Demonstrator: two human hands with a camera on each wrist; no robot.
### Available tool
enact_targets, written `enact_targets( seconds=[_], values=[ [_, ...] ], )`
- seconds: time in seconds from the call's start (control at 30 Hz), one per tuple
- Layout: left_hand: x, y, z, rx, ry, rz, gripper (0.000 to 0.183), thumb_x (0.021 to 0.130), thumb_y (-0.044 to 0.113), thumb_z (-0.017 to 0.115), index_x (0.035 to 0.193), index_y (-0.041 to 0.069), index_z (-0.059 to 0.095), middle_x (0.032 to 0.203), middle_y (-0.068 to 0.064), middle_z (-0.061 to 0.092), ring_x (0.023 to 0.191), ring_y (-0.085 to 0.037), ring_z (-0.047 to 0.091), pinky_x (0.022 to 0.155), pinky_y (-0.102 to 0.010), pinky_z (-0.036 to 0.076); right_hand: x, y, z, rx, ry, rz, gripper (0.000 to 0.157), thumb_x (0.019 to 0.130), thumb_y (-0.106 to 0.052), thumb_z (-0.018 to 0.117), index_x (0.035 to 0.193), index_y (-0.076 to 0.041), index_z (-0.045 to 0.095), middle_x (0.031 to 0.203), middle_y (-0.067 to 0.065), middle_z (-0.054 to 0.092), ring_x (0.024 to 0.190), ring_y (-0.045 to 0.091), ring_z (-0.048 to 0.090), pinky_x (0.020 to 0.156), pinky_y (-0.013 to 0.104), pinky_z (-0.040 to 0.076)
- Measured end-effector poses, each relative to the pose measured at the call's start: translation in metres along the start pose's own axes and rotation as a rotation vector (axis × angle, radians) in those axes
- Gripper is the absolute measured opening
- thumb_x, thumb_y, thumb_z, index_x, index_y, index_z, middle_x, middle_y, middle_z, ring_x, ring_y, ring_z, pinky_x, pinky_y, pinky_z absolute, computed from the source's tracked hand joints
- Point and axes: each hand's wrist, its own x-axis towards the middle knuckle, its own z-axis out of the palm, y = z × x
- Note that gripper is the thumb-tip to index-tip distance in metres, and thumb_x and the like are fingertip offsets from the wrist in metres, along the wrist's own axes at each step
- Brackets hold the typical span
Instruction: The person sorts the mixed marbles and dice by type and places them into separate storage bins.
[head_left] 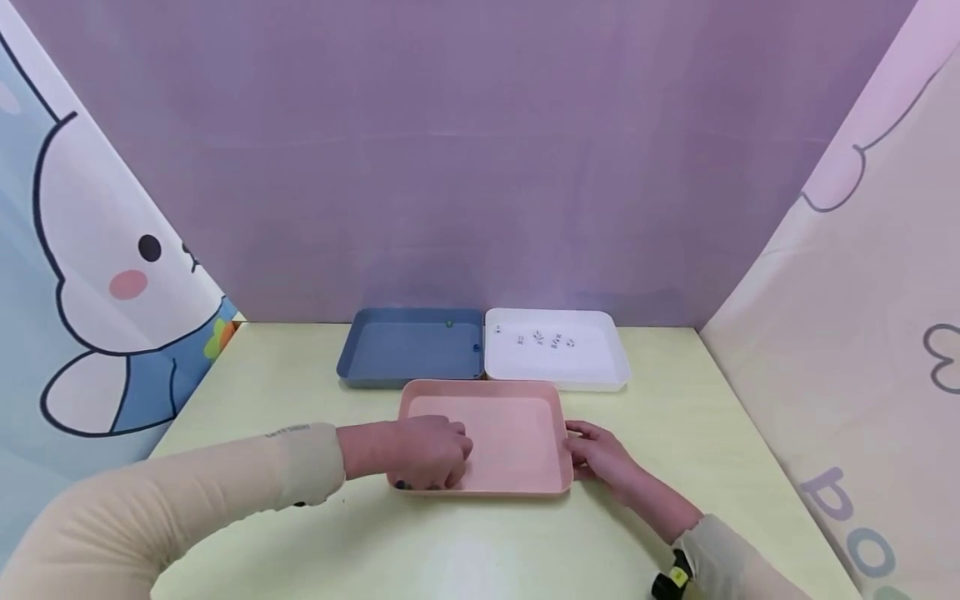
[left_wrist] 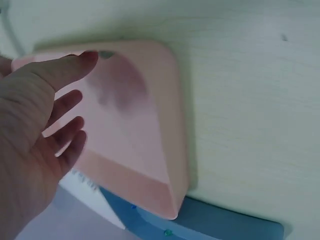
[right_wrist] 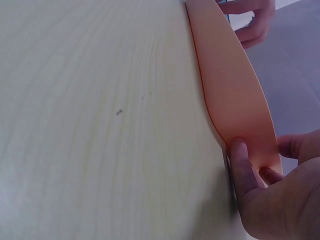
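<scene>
A pink tray (head_left: 517,433) lies on the pale table in front of me. My left hand (head_left: 431,450) reaches over its left part, fingers bent downward. Small dark pieces (head_left: 401,485) show by the tray's near-left corner, partly hidden under that hand. In the left wrist view, the thumb tip is right beside a greenish dark piece (left_wrist: 106,54) at the tray wall, while the other visible fingers curl loosely with nothing between them. My right hand (head_left: 603,454) grips the tray's right side. In the right wrist view, its fingers (right_wrist: 241,150) press the outer wall and the thumb overlaps the rim.
Behind the pink tray stand a blue tray (head_left: 412,346) and, right next to it, a white tray (head_left: 525,367). A small green piece (head_left: 449,323) and a blue piece (head_left: 476,348) lie in the blue one. Several small dark marks dot the white one. A purple backdrop (head_left: 465,167) rises behind.
</scene>
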Motion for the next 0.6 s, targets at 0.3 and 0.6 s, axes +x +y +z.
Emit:
enact_targets(
  seconds=[0.3, 0.6],
  values=[
    [0.003, 0.008, 0.016, 0.290, 0.027, 0.110, 0.015, 0.086, 0.023, 0.074, 0.083, 0.035, 0.065, 0.085, 0.010, 0.055, 0.075, -0.010, 0.044, 0.064, -0.025, 0.040, -0.002, -0.001, 0.000, -0.019, 0.002, 0.013, 0.048, 0.093, -0.010, 0.059, 0.137, 0.004, 0.048, 0.098, 0.015, 0.068, 0.079, 0.024, 0.065, 0.067, 0.037, 0.057],
    [0.006, 0.007, 0.017, 0.363, -0.013, 0.109, 0.010, 0.090, 0.027, 0.070, 0.088, 0.036, 0.068, 0.090, 0.009, 0.056, 0.076, -0.011, 0.044, 0.065, -0.026, 0.040, 0.002, 0.004, -0.003, -0.011, -0.028, -0.007, 0.049, 0.093, -0.010, 0.057, 0.138, 0.004, 0.046, 0.095, 0.015, 0.068, 0.077, 0.022, 0.066, 0.066, 0.033, 0.057]
  ],
)
